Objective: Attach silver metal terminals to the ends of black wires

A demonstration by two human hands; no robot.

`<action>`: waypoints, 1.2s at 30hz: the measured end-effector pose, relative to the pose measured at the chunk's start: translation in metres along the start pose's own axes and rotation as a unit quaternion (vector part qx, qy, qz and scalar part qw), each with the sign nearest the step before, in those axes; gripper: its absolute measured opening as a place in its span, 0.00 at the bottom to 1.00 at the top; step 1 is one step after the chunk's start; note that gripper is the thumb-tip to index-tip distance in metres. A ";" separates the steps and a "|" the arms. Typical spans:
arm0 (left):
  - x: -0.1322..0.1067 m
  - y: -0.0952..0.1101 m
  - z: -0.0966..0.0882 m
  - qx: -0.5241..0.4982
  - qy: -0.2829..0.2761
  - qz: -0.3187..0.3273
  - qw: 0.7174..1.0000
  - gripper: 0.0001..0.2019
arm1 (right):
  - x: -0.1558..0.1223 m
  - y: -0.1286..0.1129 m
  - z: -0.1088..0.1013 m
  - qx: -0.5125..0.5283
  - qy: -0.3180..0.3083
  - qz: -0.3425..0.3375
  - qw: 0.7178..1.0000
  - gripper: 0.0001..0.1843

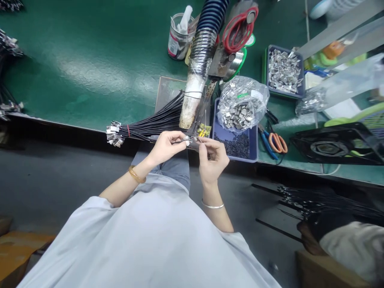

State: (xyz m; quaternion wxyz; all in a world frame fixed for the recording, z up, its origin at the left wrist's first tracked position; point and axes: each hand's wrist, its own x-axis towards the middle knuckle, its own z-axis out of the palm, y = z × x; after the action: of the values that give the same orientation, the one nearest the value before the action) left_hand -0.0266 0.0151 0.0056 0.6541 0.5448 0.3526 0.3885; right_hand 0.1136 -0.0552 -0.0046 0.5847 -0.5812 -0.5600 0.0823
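At the near centre, a small cable end (pixel 192 140) is pinched in the left hand (pixel 167 149), beside the curled right hand (pixel 214 158), whose grip I cannot tell, with a black cable bundle (pixel 159 122) to the left and a blue tray (pixel 255 144) right on the green table (pixel 90 68).

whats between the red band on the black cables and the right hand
In the head view, the left hand lies between the red band and the right hand, with black cables alongside and small blurred pieces at its fingers.
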 end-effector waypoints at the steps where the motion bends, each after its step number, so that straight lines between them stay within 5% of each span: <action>1: 0.000 0.000 0.000 0.002 -0.002 0.005 1.000 0.08 | 0.001 0.001 0.000 -0.003 -0.009 -0.001 1.000 0.03; 10: 0.001 -0.002 0.007 0.035 0.052 0.022 0.998 0.10 | 0.011 0.005 -0.001 -0.100 -0.038 -0.174 0.979 0.09; 16: -0.001 0.002 0.007 0.051 0.058 -0.003 0.997 0.09 | 0.008 0.007 -0.002 -0.052 -0.024 -0.146 0.988 0.08; 23: -0.003 0.009 0.002 0.051 -0.010 -0.030 0.998 0.12 | -0.005 0.007 0.000 -0.005 -0.041 -0.111 0.993 0.07; 31: -0.006 0.005 0.006 0.085 0.019 -0.011 0.996 0.07 | -0.002 -0.005 0.000 -0.085 -0.078 -0.118 0.986 0.07; 36: -0.006 0.001 0.004 0.063 0.038 0.002 0.997 0.08 | -0.001 -0.005 -0.003 -0.045 0.002 -0.060 0.997 0.05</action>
State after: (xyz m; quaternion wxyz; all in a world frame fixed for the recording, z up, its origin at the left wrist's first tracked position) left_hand -0.0259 0.0077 0.0074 0.6039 0.5707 0.3998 0.3869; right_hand 0.1126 -0.0590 -0.0006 0.5633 -0.5725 -0.5955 0.0205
